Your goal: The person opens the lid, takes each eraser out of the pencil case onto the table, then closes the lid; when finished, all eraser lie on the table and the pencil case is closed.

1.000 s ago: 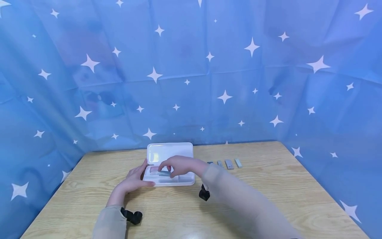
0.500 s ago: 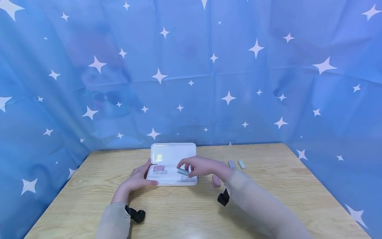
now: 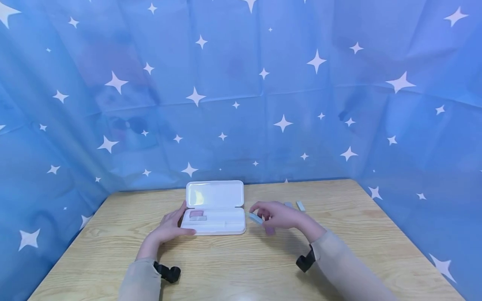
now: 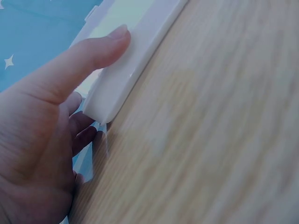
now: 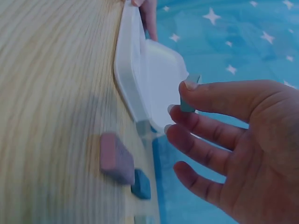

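Note:
A white pencil case (image 3: 215,214) lies with its lid raised at the back. My left hand (image 3: 167,229) holds its left end, thumb over the front rim; in the left wrist view the other fingers lie beside the end wall. A pink block (image 3: 196,213) and a pale grey block (image 3: 198,218) sit inside, at the left. Just right of the case, my right hand (image 3: 283,215) pinches a pale blue-green eraser (image 3: 256,218) between thumb and forefinger. In the right wrist view this eraser (image 5: 188,105) is above the table, its other fingers loosely bent.
On the table under the right hand is a pink eraser (image 5: 116,158), with a dark blue-green block (image 5: 141,184) beyond it. A grey-blue block (image 3: 288,205) and a pale green block (image 3: 300,205) lie farther back. A blue starry curtain (image 3: 233,125) hangs behind the table.
My right hand has moved right, from over the case's left part to beyond its right end, carrying the blue-green eraser. My left hand has stayed at the case.

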{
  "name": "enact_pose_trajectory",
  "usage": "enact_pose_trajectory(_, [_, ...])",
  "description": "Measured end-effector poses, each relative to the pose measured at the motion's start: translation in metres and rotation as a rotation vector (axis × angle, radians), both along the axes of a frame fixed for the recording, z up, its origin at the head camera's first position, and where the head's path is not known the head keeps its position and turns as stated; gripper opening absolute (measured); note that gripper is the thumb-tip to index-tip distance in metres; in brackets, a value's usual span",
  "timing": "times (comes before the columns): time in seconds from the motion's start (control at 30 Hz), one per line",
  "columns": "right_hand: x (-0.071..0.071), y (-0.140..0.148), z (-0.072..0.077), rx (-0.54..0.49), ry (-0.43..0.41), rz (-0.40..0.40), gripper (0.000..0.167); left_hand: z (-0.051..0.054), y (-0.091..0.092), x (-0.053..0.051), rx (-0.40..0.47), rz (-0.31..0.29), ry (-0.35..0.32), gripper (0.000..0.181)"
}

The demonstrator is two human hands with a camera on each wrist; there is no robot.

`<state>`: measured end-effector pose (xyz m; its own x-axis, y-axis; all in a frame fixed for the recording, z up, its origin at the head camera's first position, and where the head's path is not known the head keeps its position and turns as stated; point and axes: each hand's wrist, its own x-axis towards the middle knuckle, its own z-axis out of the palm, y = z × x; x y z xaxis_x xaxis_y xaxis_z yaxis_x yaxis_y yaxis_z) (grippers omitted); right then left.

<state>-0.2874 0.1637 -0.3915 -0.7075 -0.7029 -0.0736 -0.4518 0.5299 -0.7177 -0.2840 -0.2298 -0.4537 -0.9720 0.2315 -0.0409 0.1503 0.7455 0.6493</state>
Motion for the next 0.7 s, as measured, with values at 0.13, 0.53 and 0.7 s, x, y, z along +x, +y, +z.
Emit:
enact_pose_trajectory(0.13, [0.006,0.017,-0.003,-0.005,0.057,-0.030,0.048,0.001,0.001,0.001,0.003,-0.001,0.002,0.116])
enact_pose_trajectory(0.53, [0.006,0.053,-0.008,0.003,0.109,-0.089,0.041,-0.001,-0.001,0.001,0.001,-0.001,0.009,0.116])
enact_pose_trajectory(0.7, [0.005,0.058,-0.009,0.013,0.097,-0.106,0.039,-0.002,-0.001,0.000,-0.001,-0.005,0.014,0.115])
